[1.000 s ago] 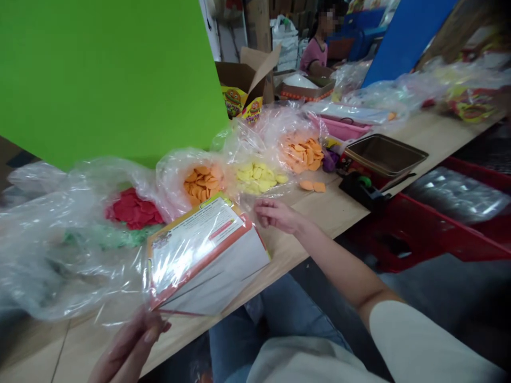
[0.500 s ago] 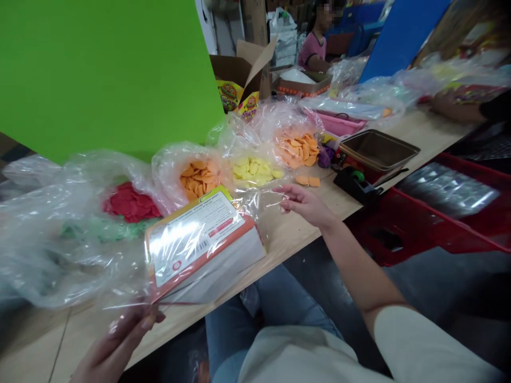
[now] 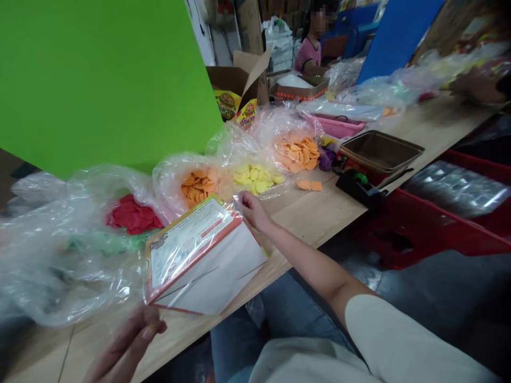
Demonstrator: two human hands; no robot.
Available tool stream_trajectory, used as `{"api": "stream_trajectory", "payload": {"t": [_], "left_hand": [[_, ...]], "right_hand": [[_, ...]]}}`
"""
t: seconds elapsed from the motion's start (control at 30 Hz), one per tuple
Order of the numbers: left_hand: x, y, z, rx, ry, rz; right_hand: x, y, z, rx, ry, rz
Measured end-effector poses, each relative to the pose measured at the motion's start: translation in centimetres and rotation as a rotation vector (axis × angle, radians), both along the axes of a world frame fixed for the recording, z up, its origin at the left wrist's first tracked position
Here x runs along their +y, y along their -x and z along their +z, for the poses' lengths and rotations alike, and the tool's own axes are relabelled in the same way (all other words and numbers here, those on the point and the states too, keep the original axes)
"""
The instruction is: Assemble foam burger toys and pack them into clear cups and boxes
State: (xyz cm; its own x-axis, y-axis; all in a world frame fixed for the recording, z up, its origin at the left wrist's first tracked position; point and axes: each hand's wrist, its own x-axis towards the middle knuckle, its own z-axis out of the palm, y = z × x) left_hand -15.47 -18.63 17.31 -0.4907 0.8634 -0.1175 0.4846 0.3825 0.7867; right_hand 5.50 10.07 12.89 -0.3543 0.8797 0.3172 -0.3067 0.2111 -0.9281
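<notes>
Carefully, my right fingers (image 3: pixel 244 204) pinch the clear bag (image 3: pixel 128 282) at the top corner of the printed packet (image 3: pixel 199 255), while my left fingers (image 3: pixel 147 331) grip its lower edge. If either pinch slips, the packet could slide onto the table (image 3: pixel 319 213), or the thin film could snag near the red discs (image 3: pixel 131 215).

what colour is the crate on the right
Red, shown best in the head view: the crate.

Right arm (image 3: pixel 307 260) reaches forward, forearm bare, wrist slightly bent; right hand (image 3: pixel 253 210) pinches between thumb and fingertips. Left hand (image 3: pixel 125 346) low at bottom edge, fingers curled, gripping.
</notes>
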Motion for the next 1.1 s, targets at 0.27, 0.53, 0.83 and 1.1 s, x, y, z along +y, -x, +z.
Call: {"api": "stream_trajectory", "payload": {"t": [0.27,0.53,0.83,1.1], "left_hand": [[0.7,-0.2,0.8,0.027,-0.012,-0.045],[1.2,-1.5,0.4,-0.169,-0.121,0.023],[1.4,-0.6,0.0,-0.236,-0.286,0.121],[9.6,-2.0,-5.7,-0.54,-0.66,0.432]], "right_hand": [[-0.8,-4.4,0.9,-0.022,0.093,-0.185],[-5.2,-10.4,6.0,-0.5,-0.523,-0.577],[-8.2,2.1,10.5,-0.899,-1.069,0.302],[-8.5,0.2,10.2,-0.906,-1.043,0.282]]}}
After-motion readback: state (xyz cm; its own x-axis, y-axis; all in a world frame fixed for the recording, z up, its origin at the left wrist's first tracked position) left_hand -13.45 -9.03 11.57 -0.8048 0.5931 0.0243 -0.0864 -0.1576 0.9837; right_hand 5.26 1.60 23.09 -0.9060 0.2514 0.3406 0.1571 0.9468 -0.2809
